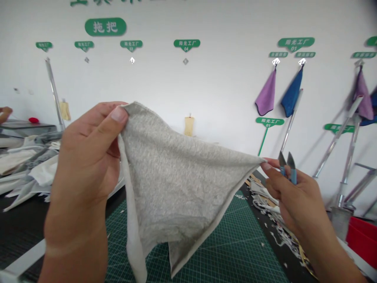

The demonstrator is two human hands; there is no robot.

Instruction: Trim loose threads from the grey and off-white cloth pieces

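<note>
A piece of light grey fabric [171, 177] hangs stretched between my two hands, its lower corners drooping over the green cutting mat [241, 239]. At the upper left corner, my left hand [91, 145] pinches the cloth between thumb and fingers. My right hand [291, 188] grips the right corner with thumb and fingertip. That same hand also carries small thread snips [290, 167] with blue handles, their two pointed blades sticking up apart from each other. The rest of the snips is hidden by the fingers.
Fabric pieces [26, 161] lie heaped at the left. Scraps and threads [282, 228] run along the mat's right side. Purple and blue cloths [266, 92] hang on the wall, with metal poles [338, 137] leaning below. At the far left another person's hand [5, 114] shows.
</note>
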